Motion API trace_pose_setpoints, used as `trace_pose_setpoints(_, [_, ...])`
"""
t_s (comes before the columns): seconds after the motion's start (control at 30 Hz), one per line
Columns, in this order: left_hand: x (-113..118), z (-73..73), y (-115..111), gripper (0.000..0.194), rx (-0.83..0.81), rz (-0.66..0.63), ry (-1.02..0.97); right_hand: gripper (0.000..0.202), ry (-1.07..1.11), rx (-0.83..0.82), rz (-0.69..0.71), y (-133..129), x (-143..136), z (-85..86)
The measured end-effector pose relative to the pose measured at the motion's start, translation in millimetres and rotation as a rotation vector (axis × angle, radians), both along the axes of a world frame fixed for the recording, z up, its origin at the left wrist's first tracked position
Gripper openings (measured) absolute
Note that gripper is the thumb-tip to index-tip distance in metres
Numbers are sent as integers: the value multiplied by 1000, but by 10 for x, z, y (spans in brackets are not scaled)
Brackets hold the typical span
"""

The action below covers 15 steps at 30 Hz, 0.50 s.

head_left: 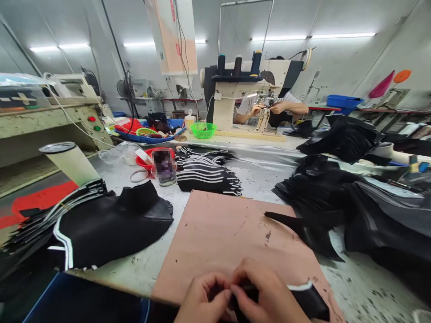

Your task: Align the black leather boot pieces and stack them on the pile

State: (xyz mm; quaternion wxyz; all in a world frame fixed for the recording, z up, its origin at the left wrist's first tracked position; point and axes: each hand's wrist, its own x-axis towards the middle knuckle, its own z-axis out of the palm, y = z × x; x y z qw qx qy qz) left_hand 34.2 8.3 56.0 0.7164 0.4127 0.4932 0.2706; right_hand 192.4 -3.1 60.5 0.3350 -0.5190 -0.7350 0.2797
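Note:
Low in the view, my left hand (207, 298) and my right hand (266, 291) meet with thumbs and fingertips pinched together on a black leather piece (311, 301). Part of this piece sticks out to the right of my right hand and carries a white strip along its upper edge. The rest of it is mostly hidden by my fingers. Beneath the hands lies a pinkish-brown board (232, 229). Another black leather piece (303, 226), pointed at one end, overlaps the board's right side.
Black pieces with white edging (111, 224) lie at left, beside a white cylinder (69, 161). Behind the board are striped black strips (205, 175), a can (164, 168) and a green basket (204, 130). Black leather piles (313, 184) fill the right. Another person's hands (269, 108) work at a sewing machine (225, 101).

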Motion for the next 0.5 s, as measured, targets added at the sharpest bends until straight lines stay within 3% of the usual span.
trace_pose_setpoints(0.2, [3,77,-38,27,114,16,76,13,-48,123,19,-1,-31,91])
trace_pose_setpoints(0.5, [-24,-16,-29,19,304,-59,241,17,-313,570,-48,30,-171,-123])
